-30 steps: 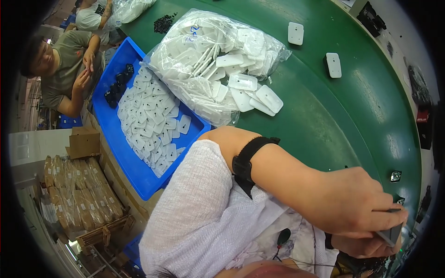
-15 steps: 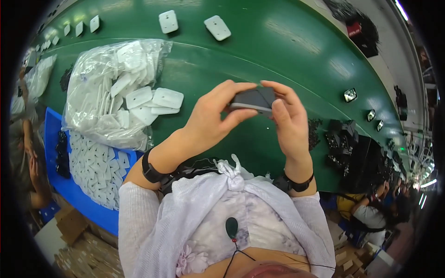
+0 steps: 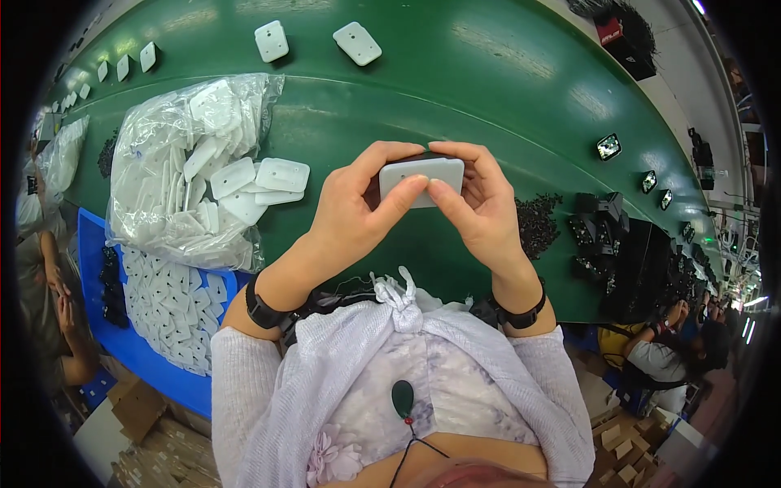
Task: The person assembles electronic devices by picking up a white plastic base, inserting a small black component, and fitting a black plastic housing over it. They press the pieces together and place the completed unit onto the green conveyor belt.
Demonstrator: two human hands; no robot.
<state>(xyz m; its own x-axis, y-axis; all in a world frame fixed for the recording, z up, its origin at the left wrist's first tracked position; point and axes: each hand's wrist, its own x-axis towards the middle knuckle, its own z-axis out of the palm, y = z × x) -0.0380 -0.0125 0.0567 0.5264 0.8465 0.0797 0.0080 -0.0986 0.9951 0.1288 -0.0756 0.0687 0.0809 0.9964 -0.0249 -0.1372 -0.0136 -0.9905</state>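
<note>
Between both hands, above the green work surface, is a small rounded rectangular housing (image 3: 447, 172) with a white face toward me and a dark far side. My left hand (image 3: 358, 191) grips its left end, thumb pressed on the white face and fingers behind. On the other end, my right hand (image 3: 480, 199) is closed the same way, its thumb beside the left one. What the fingers touch behind it is hidden. Left of my left hand, several loose white plates (image 3: 282, 175) lie at the mouth of a clear plastic bag (image 3: 146, 175) full of similar plates.
A blue tray (image 3: 146, 370) at the left holds many small white pieces (image 3: 167, 305). To the right are a heap of tiny dark parts (image 3: 538, 228) and black housings (image 3: 600, 236). White units (image 3: 357, 43) stand along the far green conveyor belt (image 3: 455, 73). Other people (image 3: 671, 354) sit on both sides.
The housing has been turned so its white face, rather than its dark side, is toward me. Both thumbs have moved together onto it. White units on the belt have shifted left.
</note>
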